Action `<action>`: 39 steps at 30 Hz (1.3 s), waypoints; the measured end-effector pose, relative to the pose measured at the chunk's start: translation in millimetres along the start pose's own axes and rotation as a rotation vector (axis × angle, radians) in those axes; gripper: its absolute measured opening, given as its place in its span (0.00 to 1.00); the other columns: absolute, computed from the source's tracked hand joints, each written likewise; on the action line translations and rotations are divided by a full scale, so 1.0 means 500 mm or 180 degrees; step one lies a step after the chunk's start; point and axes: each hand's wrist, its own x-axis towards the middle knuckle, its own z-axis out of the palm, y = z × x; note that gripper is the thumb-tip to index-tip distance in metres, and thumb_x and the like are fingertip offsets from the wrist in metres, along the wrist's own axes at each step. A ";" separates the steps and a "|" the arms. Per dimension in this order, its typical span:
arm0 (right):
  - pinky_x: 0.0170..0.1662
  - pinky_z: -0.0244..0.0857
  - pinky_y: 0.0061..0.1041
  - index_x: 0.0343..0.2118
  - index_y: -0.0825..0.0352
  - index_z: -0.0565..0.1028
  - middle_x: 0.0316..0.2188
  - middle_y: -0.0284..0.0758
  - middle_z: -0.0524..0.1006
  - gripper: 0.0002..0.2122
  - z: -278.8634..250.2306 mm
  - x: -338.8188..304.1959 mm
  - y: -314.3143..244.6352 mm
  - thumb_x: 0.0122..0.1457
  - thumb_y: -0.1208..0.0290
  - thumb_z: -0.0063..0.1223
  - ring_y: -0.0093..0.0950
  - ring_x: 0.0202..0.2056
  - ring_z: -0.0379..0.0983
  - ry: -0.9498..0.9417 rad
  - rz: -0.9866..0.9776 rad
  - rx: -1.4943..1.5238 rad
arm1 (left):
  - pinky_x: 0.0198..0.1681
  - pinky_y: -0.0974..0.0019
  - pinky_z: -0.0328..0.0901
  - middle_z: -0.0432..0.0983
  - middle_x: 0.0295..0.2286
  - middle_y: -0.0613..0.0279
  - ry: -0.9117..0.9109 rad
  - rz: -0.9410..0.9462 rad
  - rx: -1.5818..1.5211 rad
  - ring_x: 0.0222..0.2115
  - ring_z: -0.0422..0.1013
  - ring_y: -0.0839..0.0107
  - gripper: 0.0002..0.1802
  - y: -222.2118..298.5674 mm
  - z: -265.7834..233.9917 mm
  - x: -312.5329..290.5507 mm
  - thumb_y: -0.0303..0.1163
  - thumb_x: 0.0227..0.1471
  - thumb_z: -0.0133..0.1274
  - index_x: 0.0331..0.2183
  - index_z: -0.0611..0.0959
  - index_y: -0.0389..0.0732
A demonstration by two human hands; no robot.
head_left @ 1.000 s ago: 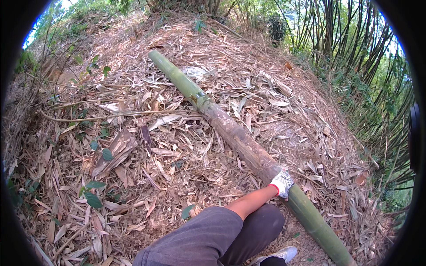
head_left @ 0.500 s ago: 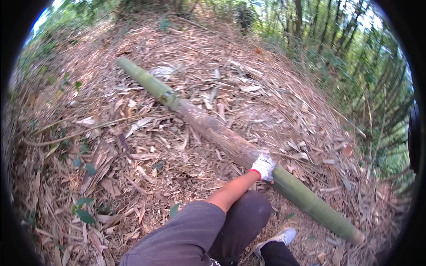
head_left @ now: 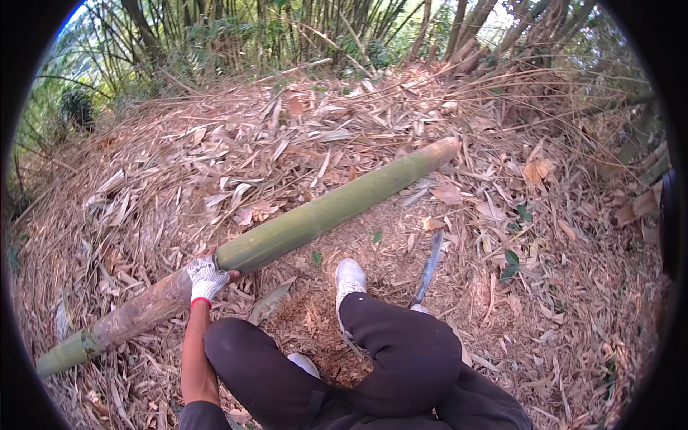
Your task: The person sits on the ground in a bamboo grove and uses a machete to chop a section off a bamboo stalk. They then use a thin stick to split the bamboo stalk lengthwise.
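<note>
A long bamboo pole (head_left: 326, 213) lies slantwise across the leaf litter, its near end at the lower left and its far end at the upper right. Much of it is green, with a brown, scuffed stretch left of the middle. My left hand (head_left: 206, 278), in a white knit glove with a red cuff, is closed around the pole where brown meets green. To the right of my bent knee a machete (head_left: 430, 269) shows its long, dark blade pointing away. At the blade's base, a bit of my white-gloved right hand (head_left: 421, 309) shows; my knee hides most of it and the handle.
Dry bamboo leaves and sheaths (head_left: 143, 208) cover the ground. My white shoe (head_left: 350, 275) stands just this side of the pole. Bamboo stems (head_left: 287, 36) rise at the back. Small green leaves (head_left: 510, 265) grow to the right, with a thick trunk (head_left: 534, 89) behind.
My view has swung to the right, so the pole now slants the other way. My left hand still grips it. The machete and part of my right hand have come into sight.
</note>
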 end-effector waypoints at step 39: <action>0.40 0.69 0.37 0.57 0.75 0.61 0.32 0.49 0.77 0.31 -0.164 -0.028 -0.545 0.48 0.69 0.49 0.42 0.35 0.75 0.0648 -0.4196 -0.0195 | 0.62 0.50 0.46 0.61 0.55 0.47 0.0071 0.0083 0.0075 0.58 0.54 0.50 0.57 0.003 0.004 -0.006 0.57 0.27 0.67 0.57 0.64 0.44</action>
